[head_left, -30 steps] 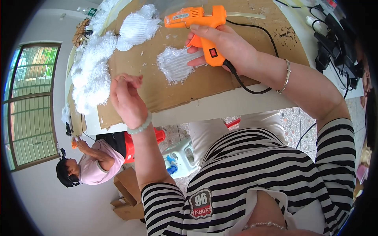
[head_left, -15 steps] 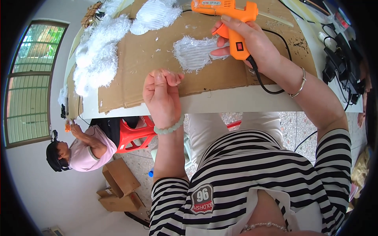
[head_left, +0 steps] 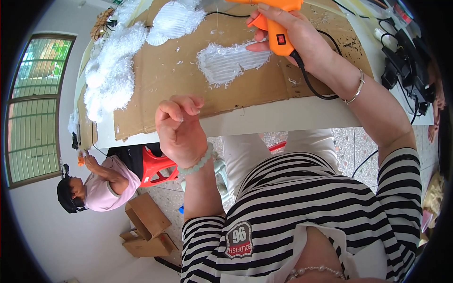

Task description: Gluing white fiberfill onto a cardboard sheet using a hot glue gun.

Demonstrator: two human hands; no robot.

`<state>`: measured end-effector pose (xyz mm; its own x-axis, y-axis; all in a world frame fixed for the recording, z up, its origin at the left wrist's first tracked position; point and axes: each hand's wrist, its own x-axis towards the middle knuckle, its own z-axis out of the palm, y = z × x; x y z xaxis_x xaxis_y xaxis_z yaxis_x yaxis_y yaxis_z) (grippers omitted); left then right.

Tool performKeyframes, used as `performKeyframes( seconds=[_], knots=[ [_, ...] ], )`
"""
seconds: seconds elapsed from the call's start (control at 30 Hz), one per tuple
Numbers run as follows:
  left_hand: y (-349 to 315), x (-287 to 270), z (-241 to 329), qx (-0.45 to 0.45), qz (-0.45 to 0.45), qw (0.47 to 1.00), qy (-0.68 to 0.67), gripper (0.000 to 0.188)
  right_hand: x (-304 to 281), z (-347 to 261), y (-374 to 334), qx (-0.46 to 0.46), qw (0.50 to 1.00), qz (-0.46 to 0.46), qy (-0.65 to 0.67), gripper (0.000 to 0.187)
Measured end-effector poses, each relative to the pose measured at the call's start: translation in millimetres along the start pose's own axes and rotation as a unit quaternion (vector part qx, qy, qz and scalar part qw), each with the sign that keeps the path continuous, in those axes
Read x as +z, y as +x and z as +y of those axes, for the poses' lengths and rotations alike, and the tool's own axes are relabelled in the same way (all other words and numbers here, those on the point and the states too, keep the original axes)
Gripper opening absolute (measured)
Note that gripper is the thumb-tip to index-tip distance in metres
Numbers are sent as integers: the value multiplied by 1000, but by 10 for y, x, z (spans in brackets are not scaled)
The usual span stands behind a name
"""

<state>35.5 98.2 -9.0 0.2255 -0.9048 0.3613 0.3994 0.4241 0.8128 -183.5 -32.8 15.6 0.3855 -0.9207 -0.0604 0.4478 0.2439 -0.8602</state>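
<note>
In my right hand (head_left: 306,40) is an orange hot glue gun (head_left: 281,38), its handle gripped above the far part of the table. A black cord runs from the handle's base, and the gun's upper end is cut off by the picture's top edge. Under the gun lies a ragged, ribbed white piece with frayed edges (head_left: 226,63), flat on a cardboard sheet (head_left: 165,80). My left hand (head_left: 179,125) hovers over the table's near edge, fingers loosely bent and apart, with nothing visible in them.
Fluffy white fringe material (head_left: 111,70) is heaped at the left, beside another ribbed white piece (head_left: 174,22). Black adapters and cables (head_left: 408,70) crowd the table's right side. A person in pink (head_left: 106,186) sits at the left near a red stool (head_left: 158,167); cardboard boxes (head_left: 147,219) stand behind.
My left hand has moved left and slightly nearer me, its pinched fingers loosening apart. My right hand and the glue gun have shifted a little farther away, uncovering more of the ribbed piece.
</note>
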Motion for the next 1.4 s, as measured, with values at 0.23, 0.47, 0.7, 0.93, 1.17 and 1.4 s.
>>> performKeyframes(
  seconds=[0.23, 0.47, 0.7, 0.93, 1.17, 1.4],
  knots=[
    [-60, 68, 46, -9, 5, 1000, 22, 8, -28, -47, 8, -18, 1000, 4, 17, 24],
    [-147, 52, -1, -41, 0, 999, 20, 12, -89, -122, 62, -45, 998, -45, -8, 24],
    [-193, 87, -12, -51, 46, 995, 74, 24, -91, -314, 86, -84, 993, -81, -15, 24],
    [-222, 10, -43, -6, 53, 990, 132, 12, -160, -569, -53, -39, 978, -96, -183, 25],
    [-115, 17, -52, -11, 88, 988, 122, 14, -504, -466, -339, -25, 929, -176, -325, 27],
    [0, -18, 0, -40, 95, 960, 262, 16, -255, -356, -242, 65, 878, -242, -409, 25]
  ],
)
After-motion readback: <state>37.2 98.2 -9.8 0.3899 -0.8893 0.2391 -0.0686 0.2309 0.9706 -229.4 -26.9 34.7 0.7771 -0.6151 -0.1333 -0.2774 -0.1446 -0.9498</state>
